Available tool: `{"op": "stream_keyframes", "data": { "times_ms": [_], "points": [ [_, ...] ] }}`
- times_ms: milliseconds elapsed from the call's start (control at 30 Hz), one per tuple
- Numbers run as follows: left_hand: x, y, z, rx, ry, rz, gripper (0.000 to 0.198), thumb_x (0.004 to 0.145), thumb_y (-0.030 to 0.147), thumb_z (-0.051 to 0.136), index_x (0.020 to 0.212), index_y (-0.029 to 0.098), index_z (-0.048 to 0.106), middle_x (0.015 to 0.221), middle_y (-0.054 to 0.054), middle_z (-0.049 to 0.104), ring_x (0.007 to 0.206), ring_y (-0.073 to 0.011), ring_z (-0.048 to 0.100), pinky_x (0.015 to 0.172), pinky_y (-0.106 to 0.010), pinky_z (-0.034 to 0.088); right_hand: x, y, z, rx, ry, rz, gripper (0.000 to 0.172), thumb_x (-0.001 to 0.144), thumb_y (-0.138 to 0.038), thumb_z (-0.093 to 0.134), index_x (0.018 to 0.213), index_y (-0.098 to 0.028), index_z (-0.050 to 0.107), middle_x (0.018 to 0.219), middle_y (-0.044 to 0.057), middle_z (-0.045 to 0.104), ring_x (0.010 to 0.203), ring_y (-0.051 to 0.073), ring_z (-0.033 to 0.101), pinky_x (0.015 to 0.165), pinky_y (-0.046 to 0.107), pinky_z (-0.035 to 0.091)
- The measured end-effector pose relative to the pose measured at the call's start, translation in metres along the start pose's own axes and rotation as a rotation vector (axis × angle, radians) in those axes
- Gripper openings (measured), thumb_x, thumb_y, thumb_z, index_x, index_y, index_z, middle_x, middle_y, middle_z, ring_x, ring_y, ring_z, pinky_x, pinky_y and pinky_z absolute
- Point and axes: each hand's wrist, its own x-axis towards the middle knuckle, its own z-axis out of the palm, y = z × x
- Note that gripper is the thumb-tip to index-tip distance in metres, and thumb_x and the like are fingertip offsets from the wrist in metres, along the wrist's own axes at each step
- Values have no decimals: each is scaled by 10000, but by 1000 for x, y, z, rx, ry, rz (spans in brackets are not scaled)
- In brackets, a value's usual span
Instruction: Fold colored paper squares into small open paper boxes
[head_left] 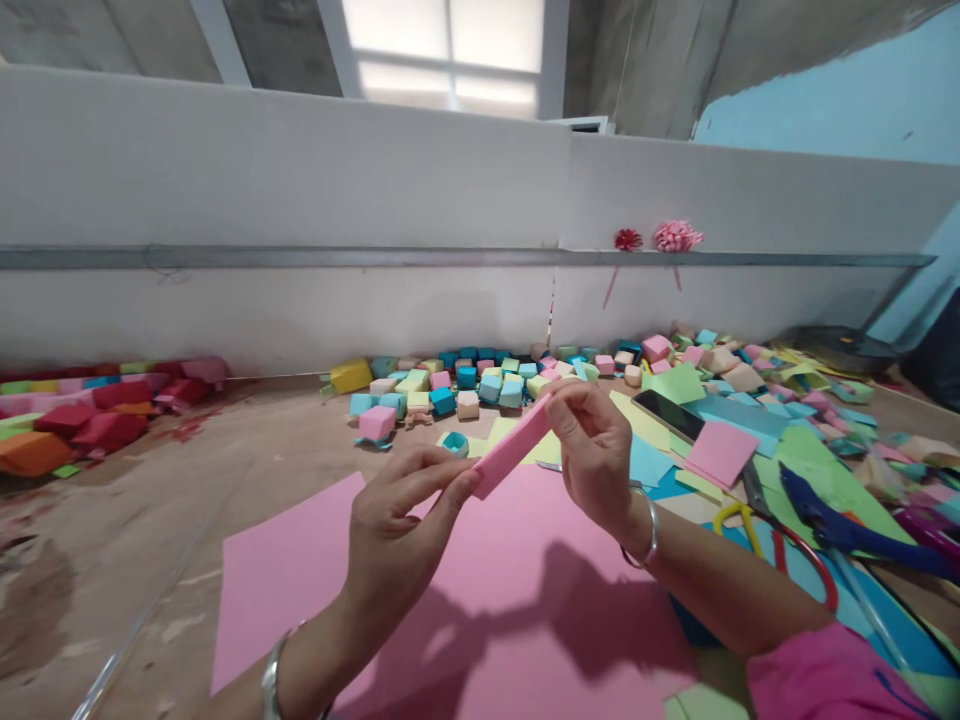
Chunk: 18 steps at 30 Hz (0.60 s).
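A narrow folded strip of pink paper (pixel 513 448) is held in the air between both hands. My left hand (pixel 397 530) pinches its lower left end with thumb and fingers. My right hand (pixel 592 440) pinches its upper right end. A bracelet sits on each wrist. Under the hands lies a large pink paper sheet (pixel 315 580) flat on the table.
A pile of small folded paper boxes (pixel 465 385) in many colours lies behind the hands. Red and orange folded pieces (pixel 82 420) sit at the left. Loose coloured sheets, a black phone (pixel 667 413), yellow-and-red scissors (pixel 757 520) and a blue tool (pixel 847 525) crowd the right. A white wall runs behind.
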Motion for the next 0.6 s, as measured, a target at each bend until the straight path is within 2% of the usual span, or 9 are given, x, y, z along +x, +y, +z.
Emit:
{"op": "stream_keyframes", "data": {
  "times_ms": [67, 133, 300, 400, 600],
  "points": [
    [-3, 0, 1, 79, -12, 101, 77, 832, 160, 696, 797, 208, 745, 738, 2, 670, 671, -113, 618, 628, -223, 480, 1, -2, 1, -23, 10, -3, 118, 914, -248, 603, 799, -226, 587, 814, 1, 574, 793, 140, 555, 725, 304, 486],
    [-4, 4, 2, 106, -56, 127, 78, 837, 153, 687, 811, 203, 740, 745, -1, 668, 672, -112, 616, 623, -222, 480, 1, -3, 2, -41, 10, -4, 143, 909, -230, 602, 771, -218, 568, 777, -9, 563, 758, 129, 543, 706, 292, 480],
    [0, 15, 3, 21, -234, -53, 83, 819, 270, 726, 825, 190, 707, 646, 29, 600, 543, -92, 522, 499, -203, 437, 0, -1, 5, -24, -25, 16, 157, 888, -225, 633, 761, -210, 542, 750, -19, 556, 721, 117, 530, 663, 274, 466],
    [1, 14, 5, 56, -214, -62, 180, 759, 290, 786, 869, 179, 697, 618, 47, 558, 511, -84, 475, 474, -204, 404, 0, 0, 6, -24, -38, 38, 155, 895, -229, 625, 764, -210, 545, 741, -21, 557, 701, 113, 523, 650, 271, 460],
    [-4, 10, 5, 96, -208, 13, 58, 808, 232, 741, 834, 198, 702, 640, 49, 549, 533, -76, 467, 502, -202, 394, -1, 2, 4, -13, -35, 91, 179, 915, -230, 601, 746, -209, 543, 736, -27, 550, 682, 104, 511, 651, 266, 449]
  ]
}}
